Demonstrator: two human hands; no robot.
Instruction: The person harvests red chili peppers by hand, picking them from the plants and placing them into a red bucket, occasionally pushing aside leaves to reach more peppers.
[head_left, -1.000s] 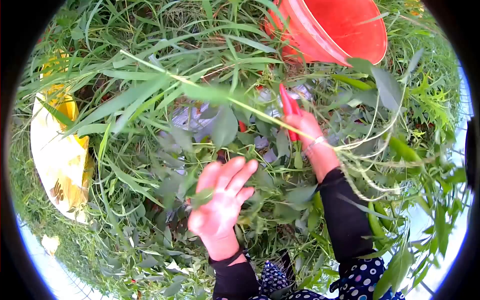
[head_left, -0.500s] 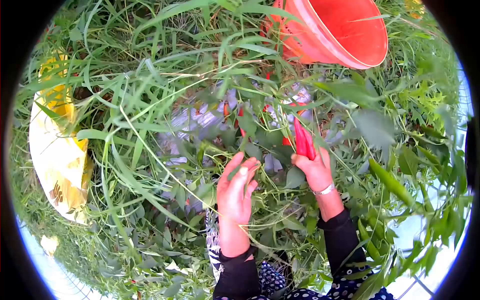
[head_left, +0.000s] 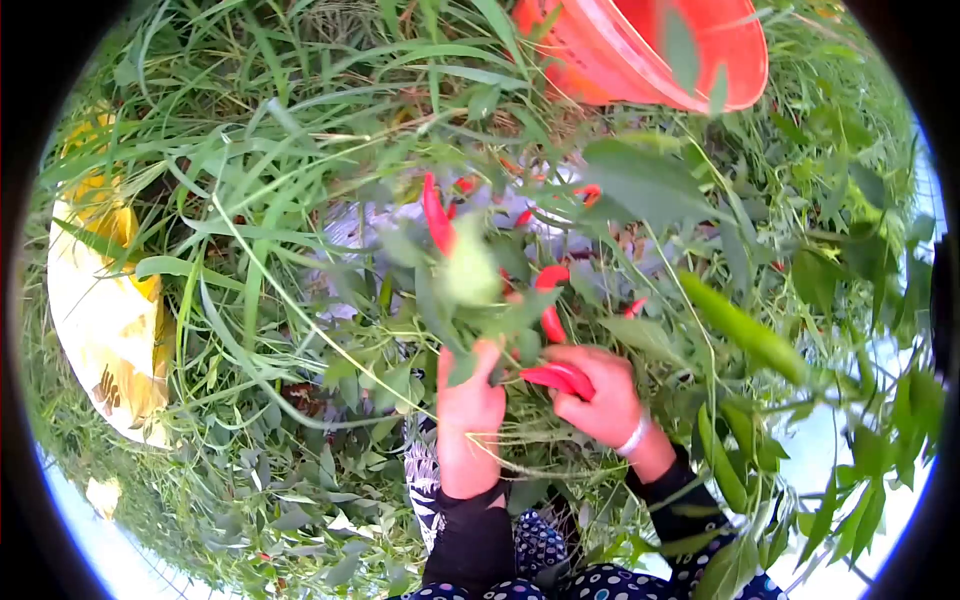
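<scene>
My right hand (head_left: 600, 397) is closed around red chili peppers (head_left: 560, 377), whose tips stick out to the left. Close beside it, my left hand (head_left: 470, 405) grips a leafy chili plant branch (head_left: 440, 325), with its fingertips partly covered by leaves. Just above the hands hangs a curved red chili (head_left: 552, 305). Farther up and left, another long red chili (head_left: 437, 215) points upward among blurred leaves.
An orange-red bucket (head_left: 590, 50) lies tilted at the top, mouth to the right. A yellow-and-white sack (head_left: 105, 330) rests in the grass at left. Green chilies (head_left: 745, 330) hang close to the camera at right. Grass stems cross in front of my left wrist.
My right hand has moved down and left toward my left hand, turning its red chilies to point left. My left hand's spread fingers have closed among the leaves. Red chilies on the plant have shifted.
</scene>
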